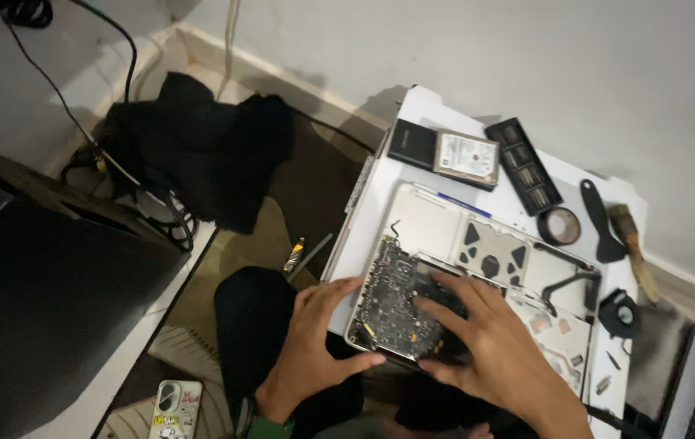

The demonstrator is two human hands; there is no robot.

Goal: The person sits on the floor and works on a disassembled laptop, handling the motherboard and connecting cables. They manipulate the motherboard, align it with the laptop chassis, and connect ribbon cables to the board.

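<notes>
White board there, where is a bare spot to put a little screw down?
The white board is bare on its left strip, beside the opened laptop, below the hard drive. The right side is crowded: tape roll, brush, fan.

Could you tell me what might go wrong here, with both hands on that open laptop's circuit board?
The right hand spreads bare fingers over the circuit board, so static or pressure might harm components. The left hand steadies the laptop shell, which overhangs the white board's near edge and could tip toward the lap. Small loose parts by the fan lie near the edge and could roll off.
</notes>
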